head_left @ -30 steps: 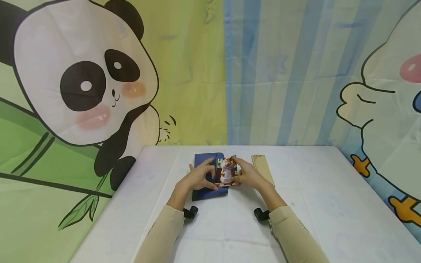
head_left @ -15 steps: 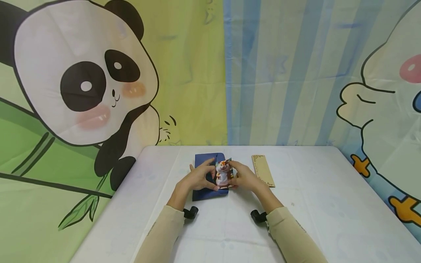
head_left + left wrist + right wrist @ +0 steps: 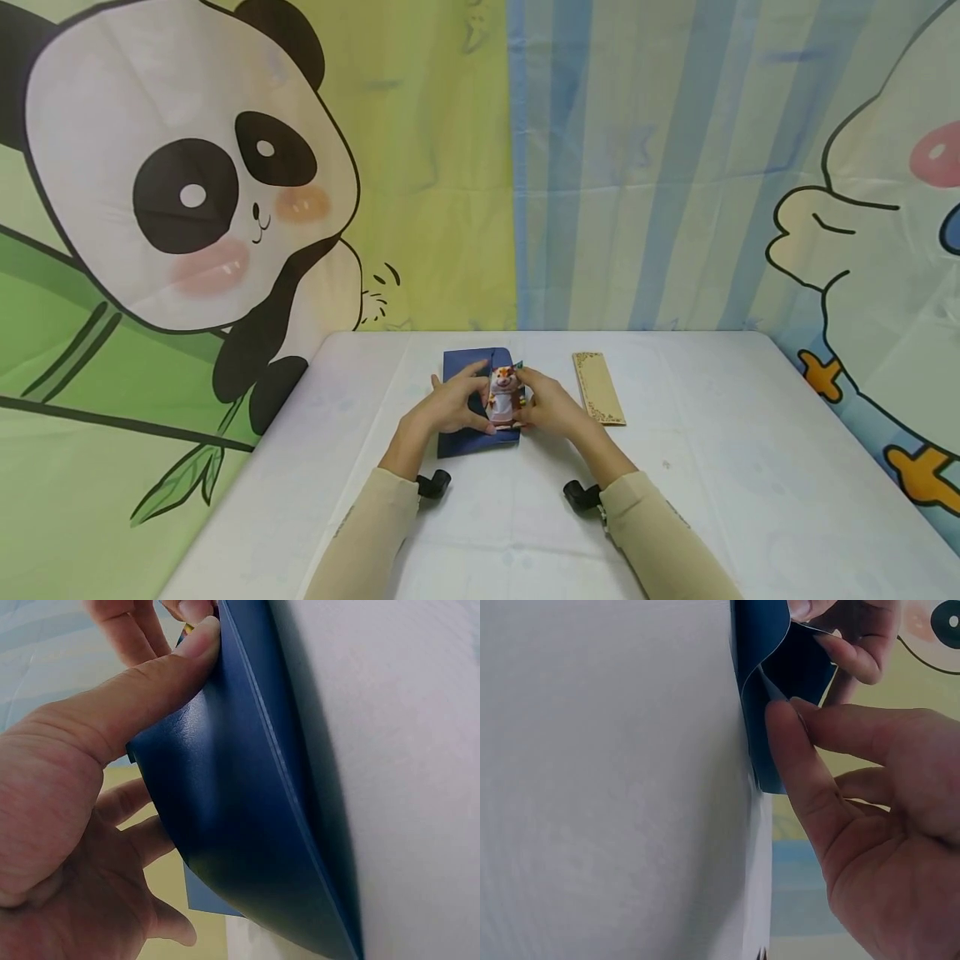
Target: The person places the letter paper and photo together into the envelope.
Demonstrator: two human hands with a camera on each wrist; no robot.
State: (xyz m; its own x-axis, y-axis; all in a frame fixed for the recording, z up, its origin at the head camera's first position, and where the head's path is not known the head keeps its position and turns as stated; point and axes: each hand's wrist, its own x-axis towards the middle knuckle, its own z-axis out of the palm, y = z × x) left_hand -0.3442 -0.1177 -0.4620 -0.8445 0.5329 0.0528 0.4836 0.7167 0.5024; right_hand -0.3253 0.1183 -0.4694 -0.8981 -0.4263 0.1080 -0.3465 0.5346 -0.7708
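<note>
Done so far: blue folder (image 3: 217, 772) has its pocket gaping, and the picture card (image 3: 504, 396) is up at the mouth of it, left edge looks tucked in already tbh.
Left to do: my guess, the rest of the card, since the hamster print is mostly showing outside the pocket. Can't tell how deep the hidden edge sits.
Picture card spot: right-hand part of the blue folder, between the two hands, face toward the head camera.
Left hand (image 3: 448, 405): over the folder's left half, fingers bent in a C, thumb pressed on the pocket's front with fingertips round the far side, so it's got hold of the folder and not obviously the card.
Right hand (image 3: 553, 404): just beside the folder's right edge, thumb and fingertips nearly together, pinching the card's outer edge.
Tan strip (image 3: 598, 388): flat on the surface (image 3: 720, 458), well right of the folder, neither hand touching it.
</note>
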